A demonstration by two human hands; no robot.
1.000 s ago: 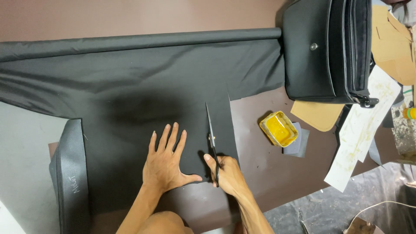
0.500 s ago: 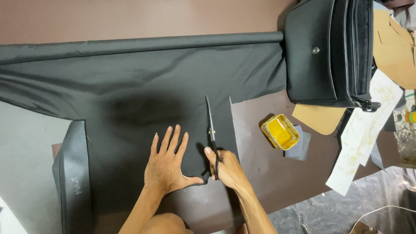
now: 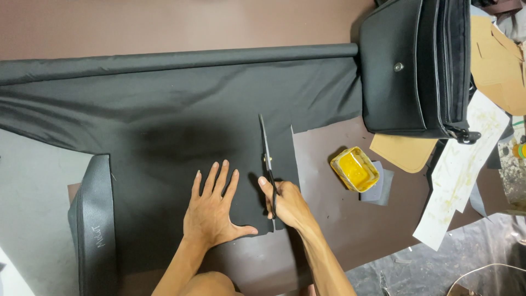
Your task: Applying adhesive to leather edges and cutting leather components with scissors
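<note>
Head view looks straight down on one pair of scissors [image 3: 268,159] held in the right hand [image 3: 285,203], fingers closed through the handles. Its long axis runs away from the person, blades pointing toward the far edge of the table [image 3: 339,219], with the tips resting on the black fabric [image 3: 181,115] just beyond the hand. A narrow strip of that fabric lies to the outer side of the blades. The left hand [image 3: 215,211] lies flat just beside the right one, fingers spread wide, palm pressing the cloth down and holding nothing. Beyond both hands the single sheet of fabric ends in one rolled bolt [image 3: 175,59] lying crosswise. Off to the right hand's outer side sits one small yellow tub [image 3: 354,169] with yellow contents inside. Farther out that way stands one black bag [image 3: 411,66], closed. Outside the left hand lies one dark leather piece [image 3: 94,225].
</note>
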